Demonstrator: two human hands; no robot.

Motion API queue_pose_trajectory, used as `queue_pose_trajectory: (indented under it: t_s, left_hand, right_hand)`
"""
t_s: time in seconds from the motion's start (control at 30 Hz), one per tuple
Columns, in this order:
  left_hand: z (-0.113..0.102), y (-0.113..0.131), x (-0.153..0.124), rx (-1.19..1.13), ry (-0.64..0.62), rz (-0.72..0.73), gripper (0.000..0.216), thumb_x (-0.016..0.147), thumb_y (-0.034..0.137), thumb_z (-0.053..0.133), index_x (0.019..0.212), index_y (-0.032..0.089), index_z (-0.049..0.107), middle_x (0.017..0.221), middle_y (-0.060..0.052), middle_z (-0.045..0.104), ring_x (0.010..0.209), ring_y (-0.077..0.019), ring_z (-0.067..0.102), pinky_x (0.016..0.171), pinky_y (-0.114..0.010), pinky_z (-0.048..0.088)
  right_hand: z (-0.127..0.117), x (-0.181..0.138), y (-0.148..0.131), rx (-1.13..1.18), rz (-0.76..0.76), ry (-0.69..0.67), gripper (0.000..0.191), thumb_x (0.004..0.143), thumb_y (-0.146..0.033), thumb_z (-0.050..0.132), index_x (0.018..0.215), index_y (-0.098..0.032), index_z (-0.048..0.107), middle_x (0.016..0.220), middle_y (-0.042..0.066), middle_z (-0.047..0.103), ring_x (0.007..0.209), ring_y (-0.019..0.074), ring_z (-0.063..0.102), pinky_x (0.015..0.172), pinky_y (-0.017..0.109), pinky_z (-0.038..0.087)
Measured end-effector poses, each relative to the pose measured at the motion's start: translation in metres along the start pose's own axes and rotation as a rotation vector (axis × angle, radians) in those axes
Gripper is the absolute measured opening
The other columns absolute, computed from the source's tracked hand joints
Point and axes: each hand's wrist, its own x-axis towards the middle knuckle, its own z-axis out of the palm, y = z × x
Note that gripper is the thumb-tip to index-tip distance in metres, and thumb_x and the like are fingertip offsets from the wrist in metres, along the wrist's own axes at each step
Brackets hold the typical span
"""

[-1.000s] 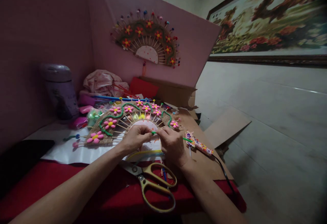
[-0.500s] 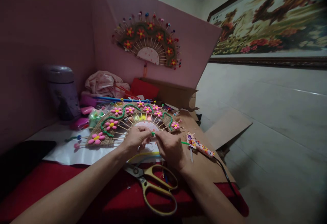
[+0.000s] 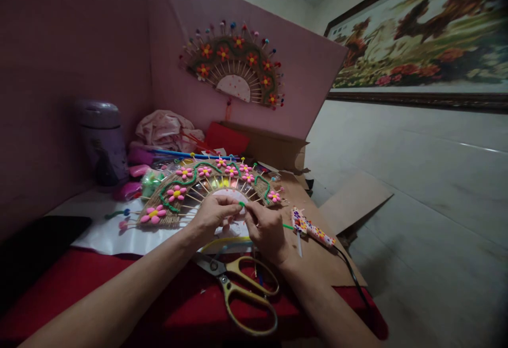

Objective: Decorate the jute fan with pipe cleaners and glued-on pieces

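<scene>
My left hand (image 3: pixel 214 214) and my right hand (image 3: pixel 265 230) meet over the lower middle of a fan-shaped craft (image 3: pixel 206 186) made of sticks, twine, green vine and pink flowers. Both hands pinch a thin green pipe cleaner (image 3: pixel 242 204); its other end sticks out to the right of my right hand. Its green tip shows between the fingertips. The fan lies flat on white paper (image 3: pixel 103 234).
Yellow-handled scissors (image 3: pixel 242 287) lie on the red tablecloth just under my hands. A patterned glue gun (image 3: pixel 311 227) with a black cord rests at the right. A purple flask (image 3: pixel 101 142), bags and sticks stand behind the fan. A finished fan (image 3: pixel 234 67) hangs on the pink board.
My hands have stayed together on the pipe cleaner; the fingers shifted slightly along it and less of the green piece shows right of my right hand. The camera drifted a little.
</scene>
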Motion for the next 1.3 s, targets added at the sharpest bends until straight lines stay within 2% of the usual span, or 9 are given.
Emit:
queue_pose_trajectory:
  t_s: [0.33, 0.5, 0.6, 0.7, 0.8, 0.9, 1.0, 1.17, 1.3]
  left_hand:
    - [0.002, -0.003, 0.001, -0.085, 0.044, -0.066, 0.018, 0.056, 0.024, 0.070, 0.055, 0.012, 0.056, 0.045, 0.002, 0.054, 0.032, -0.0045, 0.039, 0.030, -0.016, 0.027]
    - [0.006, -0.011, 0.006, -0.138, 0.172, -0.027, 0.016, 0.056, 0.018, 0.066, 0.050, 0.013, 0.052, 0.042, 0.003, 0.051, 0.034, -0.0049, 0.042, 0.033, -0.015, 0.027]
    - [0.009, -0.012, 0.005, -0.195, 0.239, -0.040, 0.013, 0.056, 0.016, 0.063, 0.050, 0.013, 0.052, 0.043, 0.002, 0.052, 0.036, -0.0048, 0.043, 0.033, -0.015, 0.027]
    - [0.010, -0.009, 0.003, -0.259, 0.177, -0.061, 0.012, 0.056, 0.018, 0.065, 0.054, 0.011, 0.056, 0.048, 0.000, 0.055, 0.039, -0.0051, 0.044, 0.033, -0.015, 0.028]
    - [0.007, -0.005, 0.001, -0.242, 0.053, -0.014, 0.018, 0.056, 0.023, 0.072, 0.062, 0.009, 0.061, 0.055, -0.002, 0.058, 0.045, -0.0076, 0.050, 0.036, -0.016, 0.034]
    - [0.005, -0.002, -0.001, -0.084, 0.079, 0.081, 0.022, 0.061, 0.030, 0.071, 0.070, 0.011, 0.064, 0.057, 0.000, 0.058, 0.046, -0.0077, 0.050, 0.038, -0.018, 0.040]
    - [0.003, -0.001, -0.001, 0.151, 0.117, 0.191, 0.020, 0.066, 0.030, 0.067, 0.075, 0.013, 0.067, 0.059, 0.001, 0.059, 0.042, -0.0065, 0.047, 0.036, -0.018, 0.039]
    - [0.000, -0.004, 0.000, 0.418, 0.055, 0.226, 0.017, 0.070, 0.031, 0.062, 0.069, 0.015, 0.067, 0.056, 0.001, 0.058, 0.039, -0.0070, 0.047, 0.033, -0.017, 0.035]
    - [0.002, -0.001, -0.002, 0.293, 0.001, 0.182, 0.019, 0.068, 0.031, 0.064, 0.059, 0.014, 0.060, 0.050, 0.002, 0.053, 0.036, -0.0060, 0.043, 0.033, -0.018, 0.033]
  right_hand:
    - [-0.001, 0.001, -0.002, -0.070, -0.061, -0.006, 0.020, 0.088, -0.019, 0.040, 0.089, -0.015, 0.060, 0.071, 0.004, 0.063, 0.065, 0.0143, 0.058, 0.060, 0.024, 0.036]
    - [-0.001, 0.001, -0.005, -0.115, -0.059, -0.005, 0.020, 0.087, -0.017, 0.041, 0.095, -0.015, 0.059, 0.073, 0.004, 0.064, 0.064, 0.0142, 0.058, 0.059, 0.025, 0.034]
    - [0.001, 0.000, -0.007, -0.136, -0.083, -0.015, 0.018, 0.086, -0.017, 0.042, 0.085, -0.016, 0.060, 0.066, 0.003, 0.062, 0.059, 0.0141, 0.055, 0.056, 0.025, 0.032]
    - [0.002, -0.002, -0.007, -0.118, -0.077, 0.004, 0.018, 0.085, -0.017, 0.042, 0.081, -0.016, 0.060, 0.064, 0.003, 0.062, 0.058, 0.0140, 0.055, 0.056, 0.025, 0.033]
    - [0.001, -0.002, -0.004, -0.055, -0.019, 0.033, 0.021, 0.086, -0.016, 0.041, 0.093, -0.015, 0.060, 0.074, 0.005, 0.065, 0.065, 0.0142, 0.059, 0.060, 0.024, 0.037]
    - [-0.003, -0.002, 0.001, -0.017, 0.023, 0.021, 0.024, 0.084, -0.014, 0.042, 0.099, -0.015, 0.060, 0.081, 0.006, 0.066, 0.072, 0.0149, 0.060, 0.064, 0.023, 0.040]
    - [-0.007, -0.003, 0.005, -0.050, 0.012, -0.013, 0.028, 0.080, -0.012, 0.044, 0.102, -0.017, 0.061, 0.080, 0.006, 0.065, 0.073, 0.0156, 0.058, 0.065, 0.024, 0.040]
    - [-0.013, -0.002, 0.008, -0.167, -0.043, -0.039, 0.028, 0.079, -0.012, 0.045, 0.099, -0.019, 0.063, 0.076, 0.004, 0.063, 0.071, 0.0156, 0.056, 0.061, 0.024, 0.036]
    - [-0.015, 0.001, 0.007, -0.114, -0.057, -0.043, 0.024, 0.081, -0.012, 0.044, 0.096, -0.017, 0.062, 0.078, 0.004, 0.064, 0.072, 0.0145, 0.057, 0.063, 0.023, 0.037]
